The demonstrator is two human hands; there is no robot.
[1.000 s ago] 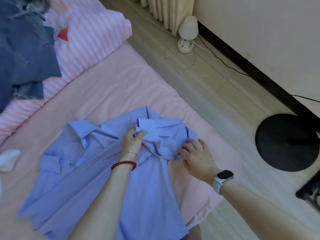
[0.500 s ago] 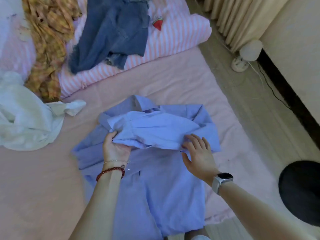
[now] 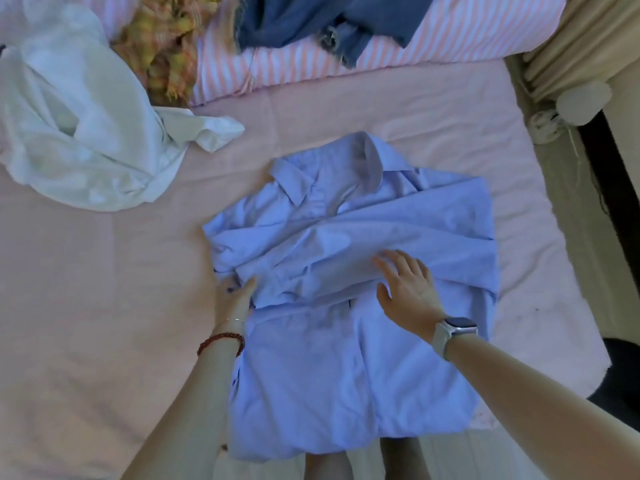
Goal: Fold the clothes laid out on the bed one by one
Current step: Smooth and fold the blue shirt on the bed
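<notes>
Carried across since half a second ago: folded sleeve band, now lying flat over chest of garment; view tipped further down the bed.

Left hand (image 3: pixel 232 295): at left edge of folded band, thumb over cloth, fingers partly tucked at the edge; pinch or mere press, cannot tell. Red bead bracelet (image 3: pixel 221 342) and thin chain on wrist.

Right hand (image 3: pixel 406 285): fingers straight and spread, palm down, pressing cloth flat, gripping nothing. Pale smartwatch (image 3: pixel 455 330) on wrist.

Light blue collared cotton shirt (image 3: pixel 346 368): centre of pink bedsheet (image 3: pixel 86 306), collar away from person, hem at near edge of bed. Both sides folded inward, sleeve laid crosswise under both hands, some creases showing.

Crumpled white garment (image 3: pixel 86 133): upper left, apart from shirt, unfolded.

Yellow checked fabric (image 3: pixel 169 39): beyond white garment, heaped.

Dark blue frayed denim piece (image 3: pixel 311 19): on pink-and-white striped duvet (image 3: pixel 450 39), far end.

White round lamp (image 3: pixel 581 102) and beige curtain (image 3: pixel 571 39): on floor side, right.

Step in hand, by judgement: smoothing crosswise sleeve fold, first garment partway done. Next move likely calls for both hands shifting to hem, lifting evenly, bringing lower half up toward collar without disturbing side folds. Three further pieces apparently waiting.
</notes>
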